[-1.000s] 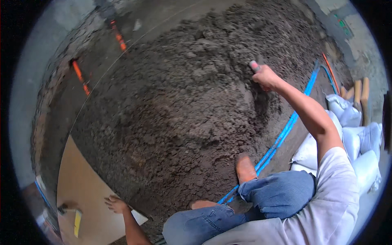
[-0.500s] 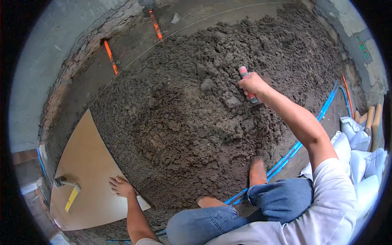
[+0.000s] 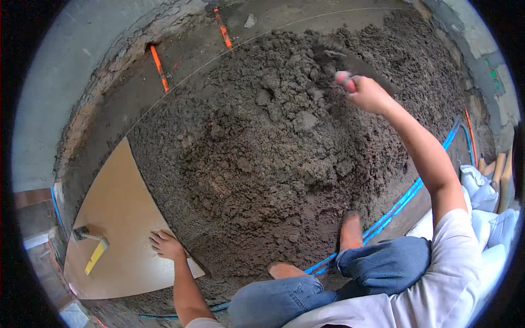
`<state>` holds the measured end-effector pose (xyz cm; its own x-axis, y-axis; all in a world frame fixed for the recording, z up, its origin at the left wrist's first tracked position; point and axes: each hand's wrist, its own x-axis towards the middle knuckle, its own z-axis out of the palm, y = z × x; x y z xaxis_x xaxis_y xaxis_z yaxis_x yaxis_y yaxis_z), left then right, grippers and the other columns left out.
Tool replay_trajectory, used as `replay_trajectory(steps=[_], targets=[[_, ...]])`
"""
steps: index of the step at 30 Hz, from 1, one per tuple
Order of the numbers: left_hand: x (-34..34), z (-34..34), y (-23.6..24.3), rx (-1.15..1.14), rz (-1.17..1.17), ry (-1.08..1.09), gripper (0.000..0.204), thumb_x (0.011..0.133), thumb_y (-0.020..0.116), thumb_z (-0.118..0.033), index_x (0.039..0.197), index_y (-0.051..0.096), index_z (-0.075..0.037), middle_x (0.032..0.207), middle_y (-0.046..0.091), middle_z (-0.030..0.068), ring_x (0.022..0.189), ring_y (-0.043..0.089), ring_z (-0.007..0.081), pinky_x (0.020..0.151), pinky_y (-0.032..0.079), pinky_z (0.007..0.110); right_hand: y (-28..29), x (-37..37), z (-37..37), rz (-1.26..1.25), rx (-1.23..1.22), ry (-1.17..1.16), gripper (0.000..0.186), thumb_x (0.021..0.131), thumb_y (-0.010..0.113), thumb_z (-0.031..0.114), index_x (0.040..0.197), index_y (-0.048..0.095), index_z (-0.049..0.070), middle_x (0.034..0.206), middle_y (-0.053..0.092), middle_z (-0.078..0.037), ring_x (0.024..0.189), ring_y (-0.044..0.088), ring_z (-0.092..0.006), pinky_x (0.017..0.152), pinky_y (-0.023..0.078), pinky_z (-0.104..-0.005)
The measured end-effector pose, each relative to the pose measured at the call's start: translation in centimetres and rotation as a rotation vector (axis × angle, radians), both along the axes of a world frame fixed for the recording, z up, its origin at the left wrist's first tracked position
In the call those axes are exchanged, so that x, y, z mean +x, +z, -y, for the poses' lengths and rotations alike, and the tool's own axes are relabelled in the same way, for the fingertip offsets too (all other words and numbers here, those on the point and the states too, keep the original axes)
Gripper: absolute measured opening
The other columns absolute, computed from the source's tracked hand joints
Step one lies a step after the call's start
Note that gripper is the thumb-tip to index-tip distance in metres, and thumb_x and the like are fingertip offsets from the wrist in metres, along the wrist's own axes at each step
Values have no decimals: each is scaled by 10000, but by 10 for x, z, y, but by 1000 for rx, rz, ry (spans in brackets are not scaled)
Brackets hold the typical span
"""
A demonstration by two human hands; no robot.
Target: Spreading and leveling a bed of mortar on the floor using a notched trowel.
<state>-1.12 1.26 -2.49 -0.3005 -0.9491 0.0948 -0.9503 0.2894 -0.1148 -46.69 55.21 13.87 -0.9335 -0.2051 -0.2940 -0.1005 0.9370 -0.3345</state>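
Observation:
My right hand [image 3: 371,95] is wrapped around the red-and-grey handle of a trowel [image 3: 345,81]. Its dark blade is blurred and sits low over the far right part of a rough, crumbly bed of grey-brown mortar [image 3: 246,169]. At the near left, a large beige tile [image 3: 121,191] lies beside the mortar. My left hand [image 3: 166,245] rests flat on the tile near its right edge, fingers spread. Farther left on that tile lies a mallet [image 3: 97,257] with a dark head and a yellow grip.
A thin string line [image 3: 219,57] curves along the far side. Orange pipes [image 3: 159,68] stick out near the concrete wall [image 3: 49,109]. Blue pipes [image 3: 402,199] run along the right, past white bags [image 3: 495,227] and wooden handles [image 3: 499,168]. My shoes [image 3: 351,229] stand at the mortar's near edge.
My right hand has moved away and slightly right with the trowel, whose blade now sweeps over the far mortar. My left hand stays on the tile. The whole view has shifted slightly.

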Motion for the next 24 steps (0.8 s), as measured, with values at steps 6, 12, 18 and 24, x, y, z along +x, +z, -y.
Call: replay_trajectory(steps=[6, 12, 18, 24], targets=[[8, 16, 5, -26, 1, -125, 570, 976, 239, -462, 1428, 311, -123, 1475, 282, 156, 1329, 291, 366, 1038, 260, 547, 3, -19, 20, -303, 141, -67, 340, 754, 600, 228, 1060, 570, 84, 921, 652, -193, 904, 624, -366, 778, 489, -468], [-1, 1, 16, 33, -5, -134, 552, 981, 252, -431, 1425, 318, -110, 1471, 284, 170, 1337, 280, 357, 1056, 227, 541, -4, -74, 93, -386, 118, -2, 297, 754, 604, 199, 1035, 573, 106, 935, 657, -165, 902, 635, -335, 764, 501, -444], [7, 5, 13, -6, -63, -165, 545, 981, 266, -433, 1407, 353, -104, 1468, 290, 165, 1333, 281, 359, 1047, 235, 546, -23, -90, 97, -330, 660, 431, 192, 804, 555, 125, 977, 638, 136, 923, 676, -97, 898, 654, -266, 746, 517, -393], [5, 7, 12, -15, -47, -165, 539, 983, 267, -427, 1399, 362, -97, 1462, 296, 169, 1322, 294, 368, 1037, 240, 556, -18, -67, 44, -375, 529, 304, 162, 781, 569, 142, 904, 647, 70, 924, 671, -149, 896, 653, -298, 758, 518, -401]])
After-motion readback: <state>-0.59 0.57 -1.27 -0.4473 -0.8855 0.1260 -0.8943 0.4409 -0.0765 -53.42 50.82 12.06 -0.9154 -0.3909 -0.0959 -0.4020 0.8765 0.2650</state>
